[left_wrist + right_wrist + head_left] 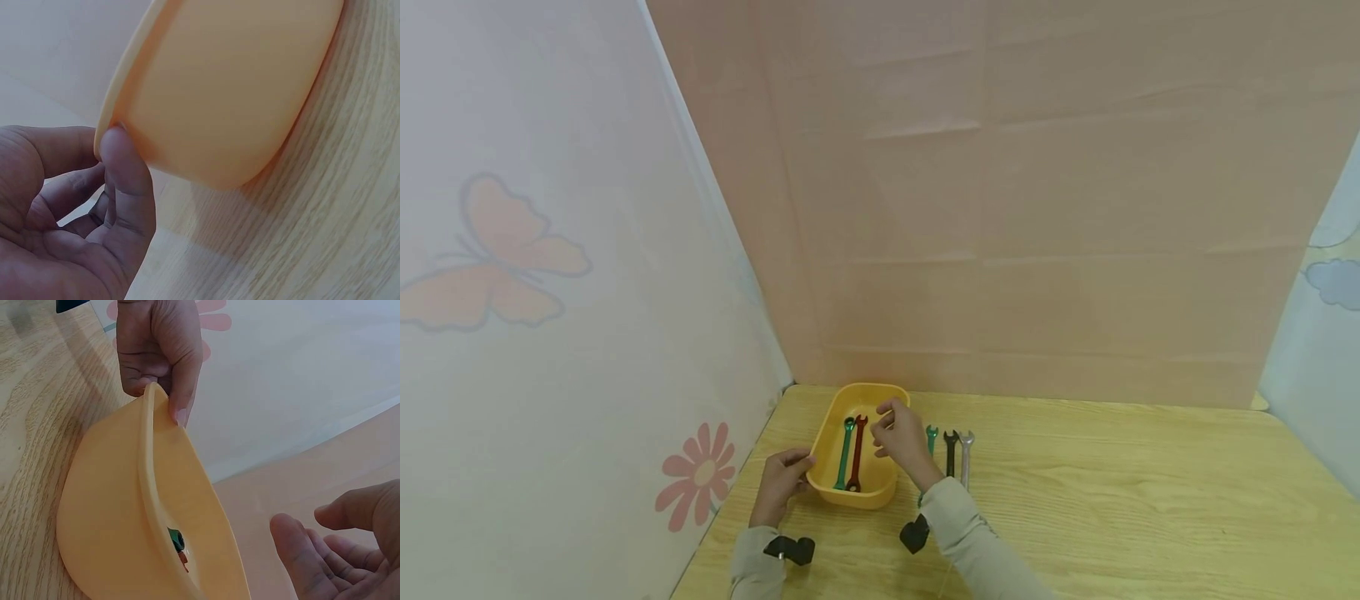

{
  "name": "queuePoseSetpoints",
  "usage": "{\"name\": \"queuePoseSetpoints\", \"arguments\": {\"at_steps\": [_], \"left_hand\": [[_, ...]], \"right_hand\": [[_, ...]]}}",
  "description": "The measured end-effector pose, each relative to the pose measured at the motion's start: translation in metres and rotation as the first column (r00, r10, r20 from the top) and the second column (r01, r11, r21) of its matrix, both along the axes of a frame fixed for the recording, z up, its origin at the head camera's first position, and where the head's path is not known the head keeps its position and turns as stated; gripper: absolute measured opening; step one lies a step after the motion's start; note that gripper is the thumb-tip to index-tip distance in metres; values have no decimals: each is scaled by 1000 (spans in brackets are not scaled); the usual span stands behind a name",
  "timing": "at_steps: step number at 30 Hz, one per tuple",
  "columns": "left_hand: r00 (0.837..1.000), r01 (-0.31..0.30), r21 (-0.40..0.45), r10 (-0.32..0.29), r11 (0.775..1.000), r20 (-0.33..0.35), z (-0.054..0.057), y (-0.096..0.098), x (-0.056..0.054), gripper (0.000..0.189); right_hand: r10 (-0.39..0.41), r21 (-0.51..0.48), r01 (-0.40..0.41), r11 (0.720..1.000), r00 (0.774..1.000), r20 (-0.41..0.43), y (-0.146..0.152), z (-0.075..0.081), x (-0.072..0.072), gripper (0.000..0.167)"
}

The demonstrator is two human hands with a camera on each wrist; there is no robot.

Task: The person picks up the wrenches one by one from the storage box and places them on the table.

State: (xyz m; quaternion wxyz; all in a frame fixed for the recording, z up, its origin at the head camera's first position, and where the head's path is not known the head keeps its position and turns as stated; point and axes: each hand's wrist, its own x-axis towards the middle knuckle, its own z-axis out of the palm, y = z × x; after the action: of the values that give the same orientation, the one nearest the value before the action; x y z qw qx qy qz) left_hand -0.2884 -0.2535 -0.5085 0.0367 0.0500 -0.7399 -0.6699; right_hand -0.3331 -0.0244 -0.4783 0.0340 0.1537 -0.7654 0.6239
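Note:
My left hand (778, 483) pinches the near left rim of a yellow plastic bin (859, 500); the left wrist view shows thumb and fingers on the bin's lip (125, 72). Inside the bin lie a green wrench (845, 454) and a red wrench (857, 454), side by side. Over the bin's right side hovers my right hand (904, 437), fingers loosely bent and holding nothing; in the right wrist view its thumb and fingertips are apart. To the right of the bin, a green wrench (932, 439), a black wrench (951, 454) and a silver wrench (966, 458) lie in a row, the green one partly hidden by my right wrist.
The wooden table (1112, 500) extends to the right of the wrenches. A white wall covering with a printed flower (703, 473) borders the left side, close to my left hand. Behind the table hangs a pinkish-brown sheet (1037, 250). Black camera mounts sit on both wrists.

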Motion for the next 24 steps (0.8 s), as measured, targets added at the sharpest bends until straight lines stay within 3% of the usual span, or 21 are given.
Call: {"name": "queuePoseSetpoints", "arguments": {"at_steps": [14, 21, 24], "left_hand": [[1000, 4, 0, -4, 1000, 10, 1, 0, -1, 31], [999, -33, -3, 33, 999, 20, -26, -8, -19, 31], [999, -28, 1, 28, 1000, 25, -26, -8, -18, 31]], "right_hand": [[-12, 17, 12, 1000, 1000, 23, -7, -12, -6, 21], [-16, 21, 15, 1000, 1000, 22, -11, -18, -7, 20], [-21, 15, 21, 1000, 999, 33, -14, -21, -7, 20]]}}
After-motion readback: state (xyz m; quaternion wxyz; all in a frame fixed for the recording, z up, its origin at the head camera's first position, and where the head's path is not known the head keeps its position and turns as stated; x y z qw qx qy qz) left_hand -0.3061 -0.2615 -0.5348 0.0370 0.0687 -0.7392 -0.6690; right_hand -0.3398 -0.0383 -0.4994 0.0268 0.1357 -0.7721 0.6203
